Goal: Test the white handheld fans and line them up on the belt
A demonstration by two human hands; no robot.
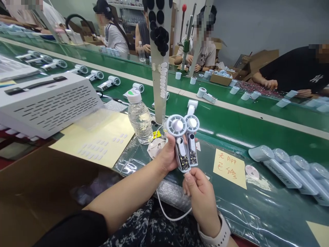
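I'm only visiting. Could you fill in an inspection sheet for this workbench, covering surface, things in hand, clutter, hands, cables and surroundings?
Surface: green bench under clear plastic film, beside a green conveyor belt.
Job's things: two small fans held side by side, heads up, with circuit boards showing in the handles.
Clutter: water bottle, yellow sheet of white pads, handwritten yellow note, row of pale blue fans.
Hands: left hand grips both fans; right hand pinches the cable's end under one fan.
Cables: white cable loops towards the lap.
Surroundings: white vented box, upright post with stuck-on pads, people working across the belt.
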